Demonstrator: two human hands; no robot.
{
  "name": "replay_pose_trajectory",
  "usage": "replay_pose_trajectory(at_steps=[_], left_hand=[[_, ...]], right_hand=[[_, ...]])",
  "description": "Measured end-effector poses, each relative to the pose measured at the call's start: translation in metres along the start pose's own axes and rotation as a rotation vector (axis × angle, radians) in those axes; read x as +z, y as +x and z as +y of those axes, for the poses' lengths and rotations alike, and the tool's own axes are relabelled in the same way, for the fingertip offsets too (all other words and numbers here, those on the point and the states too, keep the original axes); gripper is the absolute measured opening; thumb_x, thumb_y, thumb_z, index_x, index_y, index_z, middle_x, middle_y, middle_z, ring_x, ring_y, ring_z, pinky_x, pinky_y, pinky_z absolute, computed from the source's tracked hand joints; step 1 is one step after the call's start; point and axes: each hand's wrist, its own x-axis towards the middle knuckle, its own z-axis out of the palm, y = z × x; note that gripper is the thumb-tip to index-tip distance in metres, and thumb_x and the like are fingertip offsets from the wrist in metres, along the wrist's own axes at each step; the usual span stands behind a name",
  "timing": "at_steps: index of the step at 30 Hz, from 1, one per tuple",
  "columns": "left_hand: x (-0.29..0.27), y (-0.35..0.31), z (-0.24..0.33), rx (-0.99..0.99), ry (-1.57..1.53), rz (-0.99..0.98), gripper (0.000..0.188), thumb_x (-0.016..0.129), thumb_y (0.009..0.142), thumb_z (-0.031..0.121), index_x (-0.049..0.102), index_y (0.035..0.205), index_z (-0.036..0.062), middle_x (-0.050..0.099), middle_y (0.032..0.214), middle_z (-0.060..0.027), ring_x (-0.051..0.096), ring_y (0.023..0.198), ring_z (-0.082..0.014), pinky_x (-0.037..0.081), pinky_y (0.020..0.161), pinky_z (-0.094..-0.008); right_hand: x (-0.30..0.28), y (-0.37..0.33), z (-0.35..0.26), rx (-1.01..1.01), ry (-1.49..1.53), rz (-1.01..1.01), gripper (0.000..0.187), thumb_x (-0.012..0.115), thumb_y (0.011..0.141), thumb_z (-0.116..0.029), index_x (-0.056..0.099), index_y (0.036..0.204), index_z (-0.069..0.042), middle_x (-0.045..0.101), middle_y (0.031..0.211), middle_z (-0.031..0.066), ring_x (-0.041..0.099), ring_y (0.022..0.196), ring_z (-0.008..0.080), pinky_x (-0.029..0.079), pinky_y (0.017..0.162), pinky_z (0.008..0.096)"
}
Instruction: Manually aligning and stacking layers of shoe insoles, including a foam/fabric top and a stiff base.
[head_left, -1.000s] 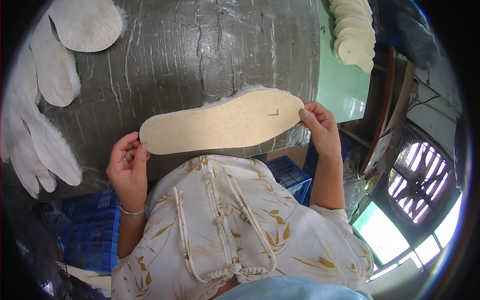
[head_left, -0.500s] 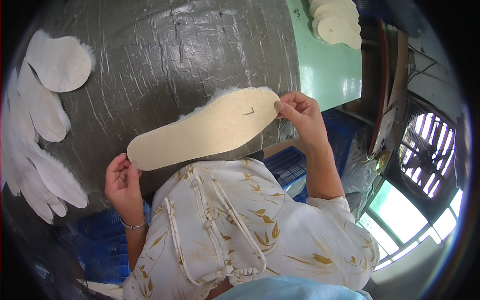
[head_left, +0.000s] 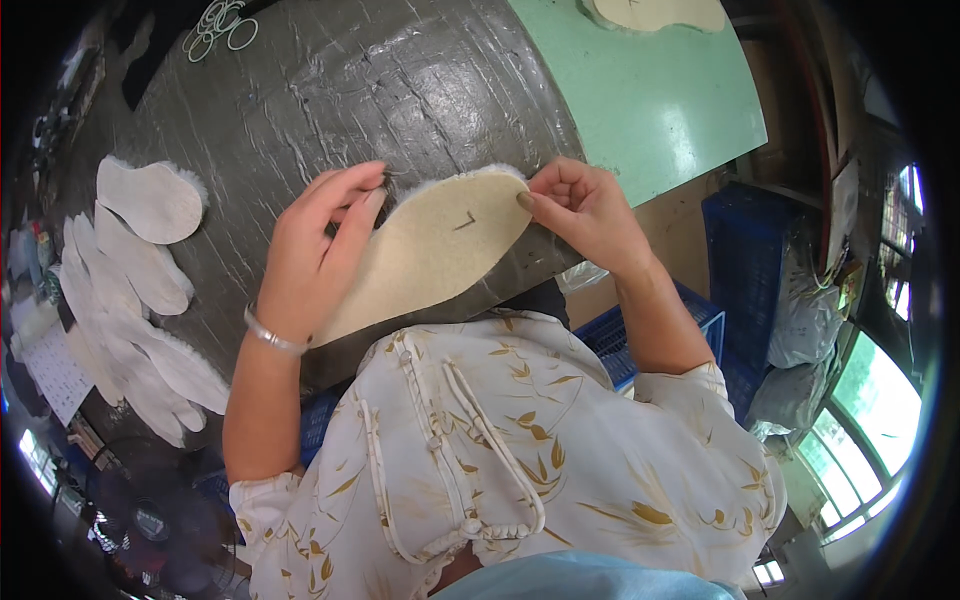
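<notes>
A cream insole [head_left: 432, 250] with fluffy white pile showing along its far edge lies slanted before me, a small dark mark on its wide end. My right hand [head_left: 585, 210] pinches that wide end at its right tip between thumb and fingers. Over the insole's left part reaches my left hand [head_left: 322, 245], hiding the narrow end. Its thumb and fingers are apart beside the far edge, with nothing seen between them.
White fleecy insoles [head_left: 150, 205] lie overlapping at the left of the dark, wrinkled table cover [head_left: 290, 130]. More cream insoles [head_left: 660, 14] rest on the green board [head_left: 650, 100] at far right. Pale rings [head_left: 222, 30] lie at the far left. Blue crates [head_left: 745, 270] stand right of the table.
My left hand has let go of the insole's narrow end and moved right and away from me, over the insole. The right hand keeps its pinch. The view has shifted.
</notes>
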Motion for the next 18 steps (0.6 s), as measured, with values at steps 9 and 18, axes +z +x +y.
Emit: replay_pose_trajectory(at_steps=[9,18], left_hand=[[0.03,0.078,0.009,-0.388,0.059,-0.558,0.035,0.056,0.097,0.03,0.071,0.094,-0.0014,0.063,0.075,0.003,0.052,0.07,-0.0029,0.044,0.062,-0.0214],[0.036,0.09,0.016,-0.362,-0.074,-0.607,0.029,0.063,0.092,0.024,0.072,0.093,-0.0033,0.063,0.072,0.0023,0.052,0.065,-0.0029,0.043,0.057,-0.0213]], right_hand=[[0.002,-0.006,0.0,-0.104,-0.02,-0.036,0.012,0.066,0.091,-0.008,0.062,0.096,0.002,0.066,0.086,0.0028,0.061,0.079,0.0064,0.051,0.069,0.0218],[0.004,-0.002,0.001,-0.171,0.012,0.013,0.012,0.068,0.086,-0.007,0.063,0.091,0.003,0.068,0.077,0.0102,0.066,0.071,0.0146,0.055,0.066,0.0267]])
